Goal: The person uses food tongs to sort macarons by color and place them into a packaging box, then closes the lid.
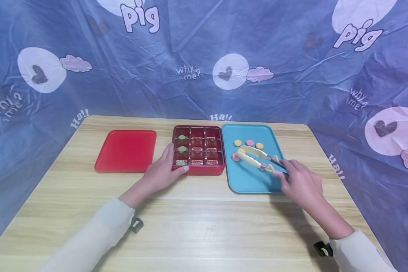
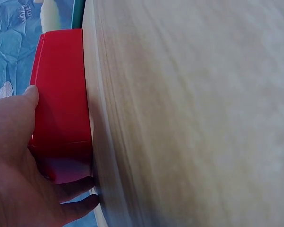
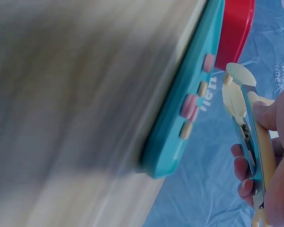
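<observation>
My right hand [image 1: 302, 185] grips a pair of tongs [image 3: 260, 146] over the blue tray [image 1: 239, 181]. Between the cream tong tips sits a small yellow round piece [image 3: 227, 78], held clear of the tray. Under and beyond the tongs lie pink pieces [image 1: 249, 142] and yellow pieces [image 1: 237, 142]. My left hand [image 1: 161, 170] rests on the near left corner of the red compartment box [image 1: 204, 170], thumb at the front rim, other fingers along the left side. Green pieces [image 1: 181, 149] occupy the compartments of the box's left column.
A flat red lid [image 1: 125, 151] lies on the wooden table [image 1: 204, 226], left of the box. The blue tray stands right against the box's right side. Behind the table hangs a blue printed cloth [image 1: 197, 45].
</observation>
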`<act>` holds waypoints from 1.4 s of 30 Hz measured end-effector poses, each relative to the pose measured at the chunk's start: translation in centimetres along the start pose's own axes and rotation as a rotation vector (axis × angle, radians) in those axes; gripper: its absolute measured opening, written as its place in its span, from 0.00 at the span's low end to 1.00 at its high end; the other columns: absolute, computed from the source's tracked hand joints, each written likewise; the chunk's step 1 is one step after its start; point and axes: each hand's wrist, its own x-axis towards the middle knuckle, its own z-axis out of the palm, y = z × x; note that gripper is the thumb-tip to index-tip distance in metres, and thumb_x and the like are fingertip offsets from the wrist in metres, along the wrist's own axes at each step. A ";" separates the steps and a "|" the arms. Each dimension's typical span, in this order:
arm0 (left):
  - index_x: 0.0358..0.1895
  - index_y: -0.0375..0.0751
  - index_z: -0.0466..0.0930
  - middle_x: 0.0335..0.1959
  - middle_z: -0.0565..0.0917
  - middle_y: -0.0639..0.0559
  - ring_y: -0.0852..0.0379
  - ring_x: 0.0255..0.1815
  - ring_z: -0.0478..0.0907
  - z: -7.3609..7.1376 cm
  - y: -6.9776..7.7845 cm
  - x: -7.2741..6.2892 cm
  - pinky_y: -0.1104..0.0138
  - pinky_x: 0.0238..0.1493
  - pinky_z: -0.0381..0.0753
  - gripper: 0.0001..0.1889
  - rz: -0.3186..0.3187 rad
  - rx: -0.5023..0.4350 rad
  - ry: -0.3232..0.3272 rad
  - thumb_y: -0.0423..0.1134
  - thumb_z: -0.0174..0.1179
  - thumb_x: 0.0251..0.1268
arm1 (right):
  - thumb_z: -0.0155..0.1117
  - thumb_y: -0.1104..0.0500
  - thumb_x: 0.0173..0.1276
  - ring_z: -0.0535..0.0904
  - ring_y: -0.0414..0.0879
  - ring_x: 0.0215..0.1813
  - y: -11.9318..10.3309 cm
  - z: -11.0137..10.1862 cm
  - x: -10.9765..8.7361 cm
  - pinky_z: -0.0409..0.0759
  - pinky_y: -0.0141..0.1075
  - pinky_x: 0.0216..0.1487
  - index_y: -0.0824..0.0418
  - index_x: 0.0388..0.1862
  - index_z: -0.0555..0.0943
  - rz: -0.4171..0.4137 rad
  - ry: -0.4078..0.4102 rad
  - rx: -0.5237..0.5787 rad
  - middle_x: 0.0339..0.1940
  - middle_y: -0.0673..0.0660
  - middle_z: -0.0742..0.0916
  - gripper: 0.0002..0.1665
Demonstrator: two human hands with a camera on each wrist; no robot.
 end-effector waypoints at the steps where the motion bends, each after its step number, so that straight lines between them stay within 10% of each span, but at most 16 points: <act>1: 0.83 0.53 0.28 0.85 0.41 0.49 0.38 0.81 0.54 0.0 0.0 0.0 0.29 0.65 0.65 0.58 0.001 0.002 0.000 0.75 0.52 0.63 | 0.74 0.53 0.61 0.84 0.57 0.35 -0.2 0.0 0.2 0.68 0.40 0.17 0.64 0.56 0.83 -0.003 0.005 0.003 0.44 0.61 0.87 0.26; 29: 0.83 0.49 0.28 0.85 0.40 0.47 0.37 0.80 0.55 0.0 0.1 -0.2 0.29 0.65 0.65 0.58 -0.012 0.030 -0.004 0.74 0.52 0.64 | 0.75 0.49 0.62 0.85 0.55 0.44 -7.6 1.1 3.5 0.79 0.45 0.27 0.64 0.57 0.83 -0.182 0.002 0.084 0.48 0.59 0.88 0.29; 42: 0.83 0.47 0.28 0.85 0.41 0.46 0.38 0.80 0.56 0.2 0.1 -0.1 0.28 0.64 0.66 0.57 -0.005 0.042 0.005 0.72 0.53 0.66 | 0.76 0.47 0.61 0.81 0.48 0.34 -9.2 2.1 3.6 0.68 0.33 0.18 0.62 0.60 0.82 -0.197 -0.057 0.108 0.46 0.57 0.88 0.31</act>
